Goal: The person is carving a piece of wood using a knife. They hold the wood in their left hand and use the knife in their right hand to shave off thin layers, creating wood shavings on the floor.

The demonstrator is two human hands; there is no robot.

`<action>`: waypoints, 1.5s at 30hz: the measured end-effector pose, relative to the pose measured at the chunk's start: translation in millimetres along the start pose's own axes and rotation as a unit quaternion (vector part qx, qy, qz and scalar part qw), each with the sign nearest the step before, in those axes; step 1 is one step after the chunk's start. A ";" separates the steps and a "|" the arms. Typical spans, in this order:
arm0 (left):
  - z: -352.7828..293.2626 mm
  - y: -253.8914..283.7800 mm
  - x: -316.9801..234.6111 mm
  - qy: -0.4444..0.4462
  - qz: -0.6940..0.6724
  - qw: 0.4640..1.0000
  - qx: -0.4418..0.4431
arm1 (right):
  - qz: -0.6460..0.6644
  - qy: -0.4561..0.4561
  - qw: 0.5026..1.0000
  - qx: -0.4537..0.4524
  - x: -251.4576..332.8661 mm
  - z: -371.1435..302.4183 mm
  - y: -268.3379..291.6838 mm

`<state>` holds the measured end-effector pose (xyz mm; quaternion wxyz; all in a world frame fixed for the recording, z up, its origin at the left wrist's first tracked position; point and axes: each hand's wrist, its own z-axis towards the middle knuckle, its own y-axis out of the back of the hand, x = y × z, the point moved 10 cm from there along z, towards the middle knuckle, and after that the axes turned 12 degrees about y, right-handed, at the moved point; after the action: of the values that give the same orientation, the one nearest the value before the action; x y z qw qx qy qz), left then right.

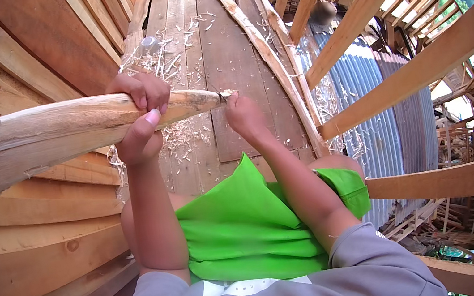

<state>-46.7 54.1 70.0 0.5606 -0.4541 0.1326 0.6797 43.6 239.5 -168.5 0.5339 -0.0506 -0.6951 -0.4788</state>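
Note:
A long, pale, peeled wooden pole comes in from the left edge and narrows toward the middle. My left hand is wrapped round it near the thin end, with the thumb on the near side and the fingers over the top. My right hand is closed right beside the pole's tip. A small dark edge and a pale curl of wood show at the tip, just above the right fingers. What those fingers hold is mostly hidden, so I cannot tell its kind.
Wood shavings are scattered over the plank floor. A small clear container stands among them. Two peeled poles lie along the right, beside a slatted wooden railing. Stacked boards form the left side. Corrugated metal sheets lie beyond the railing.

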 end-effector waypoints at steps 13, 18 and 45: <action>0.2 -3.4 4.9 0.021 -0.003 0.999 0.025 | 0.036 -0.079 0.990 0.109 -71.4 5.6 -26.0; 1.4 -4.2 2.1 0.007 -0.013 0.999 0.029 | 0.317 -0.168 0.912 0.200 -74.2 -8.9 -43.0; 0.6 -0.1 8.6 0.015 -0.014 0.999 0.045 | 0.057 -0.090 0.994 0.009 -54.7 4.5 -14.1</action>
<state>-46.5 60.0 63.7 0.5877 -0.4406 0.1649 0.6583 55.5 259.3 -220.2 0.4957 -0.1280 -0.7409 -0.4347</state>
